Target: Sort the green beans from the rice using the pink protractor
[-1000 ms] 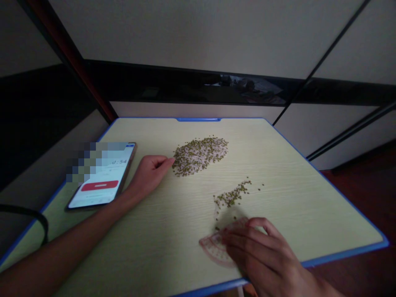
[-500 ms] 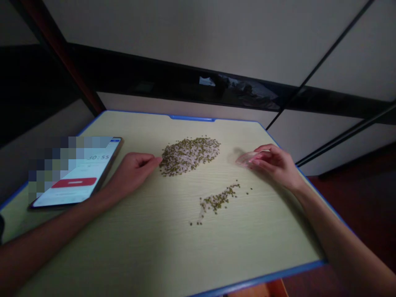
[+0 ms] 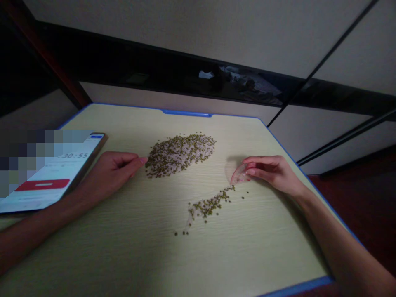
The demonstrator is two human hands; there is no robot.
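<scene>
A large pile of green beans mixed with pale grains [image 3: 182,154] lies at the middle of the table. My left hand [image 3: 116,167] is closed in a loose fist, thumb and forefinger pressed together at the pile's left edge; anything between them is hidden. Over the right side, my right hand [image 3: 267,171] pinches a clear, round plastic piece with a reddish rim [image 3: 236,175], perhaps a lid or shallow dish, tilted on edge. Just below and left of it stretches a smaller strip of mostly green beans [image 3: 208,205], with a few stray beans around.
A tablet or large phone [image 3: 46,181] showing a timer lies on the left, beside my left forearm. The pale wooden table [image 3: 235,247] has a blue edge and a blue ledge [image 3: 187,112] at the back. Cabinet panels [image 3: 334,132] stand close behind.
My right hand has tilted the clear plastic piece and brought it nearer the smaller strip of beans. The view has shifted a little; my left hand stays at the pile's edge.
</scene>
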